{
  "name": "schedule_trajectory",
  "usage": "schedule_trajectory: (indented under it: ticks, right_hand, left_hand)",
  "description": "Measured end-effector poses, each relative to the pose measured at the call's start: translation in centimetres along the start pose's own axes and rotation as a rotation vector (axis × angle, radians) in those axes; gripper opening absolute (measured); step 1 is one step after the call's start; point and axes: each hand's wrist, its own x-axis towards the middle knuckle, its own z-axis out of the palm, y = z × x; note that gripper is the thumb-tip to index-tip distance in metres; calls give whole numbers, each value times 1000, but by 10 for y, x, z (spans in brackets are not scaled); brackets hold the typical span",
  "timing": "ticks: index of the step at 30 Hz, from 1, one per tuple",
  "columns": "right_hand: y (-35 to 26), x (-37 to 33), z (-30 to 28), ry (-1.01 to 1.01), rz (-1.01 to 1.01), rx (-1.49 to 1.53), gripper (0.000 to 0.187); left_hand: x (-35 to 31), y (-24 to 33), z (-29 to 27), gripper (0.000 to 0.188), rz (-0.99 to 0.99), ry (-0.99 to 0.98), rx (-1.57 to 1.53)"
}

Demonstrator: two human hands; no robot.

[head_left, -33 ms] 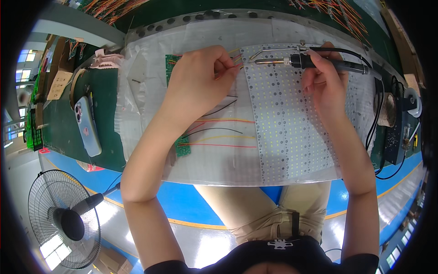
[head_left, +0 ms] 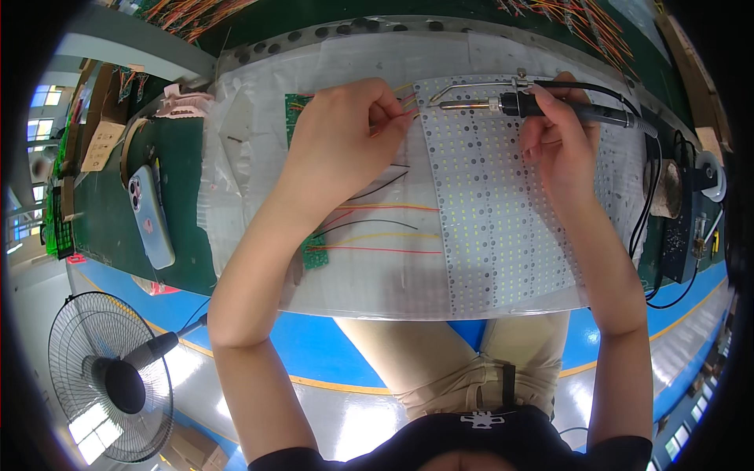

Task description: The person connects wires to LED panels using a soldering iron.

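My right hand [head_left: 561, 137] is closed around a black-handled soldering iron [head_left: 542, 107], with a thin metal solder feed tube [head_left: 479, 85] clamped along it. The iron's tip points left, over the top left part of a white LED panel [head_left: 510, 204] with rows of small yellowish dots. My left hand [head_left: 349, 137] pinches a thin red wire [head_left: 410, 115] at the panel's left edge, close to the tip. A green circuit board [head_left: 316, 253] lies under my left forearm; red, yellow and black wires [head_left: 385, 250] run from it toward the panel. Another green board [head_left: 293, 110] is partly hidden behind my left hand.
A phone [head_left: 151, 217] lies on the green table at the left. Bundles of orange wires [head_left: 581, 31] lie along the far side. At the right stand a black soldering station [head_left: 677, 243] and a solder spool [head_left: 711, 177]. A fan [head_left: 110, 377] stands at the lower left.
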Motion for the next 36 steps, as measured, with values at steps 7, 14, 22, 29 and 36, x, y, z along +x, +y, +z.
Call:
schedule_trajectory:
  ticks: [7, 14, 22, 29, 36]
  right_hand:
    - [0, 3, -2, 36, -34, -43, 18]
    - [0, 4, -3, 35, -16, -56, 17]
    - [-1, 4, 0, 48, -7, -32, 18]
    - [-1, 1, -2, 26, -6, 75, 17]
    - [3, 0, -2, 10, -42, 84, 14]
  left_hand:
    - [-1, 1, -2, 12, 21, -6, -8]
    - [-1, 1, -11, 7, 97, -16, 13]
    - [3, 2, -29, 13, 271, -20, 48]
    - [-2, 8, -21, 14, 284, -57, 66]
    - [-2, 8, -15, 7, 183, -92, 120]
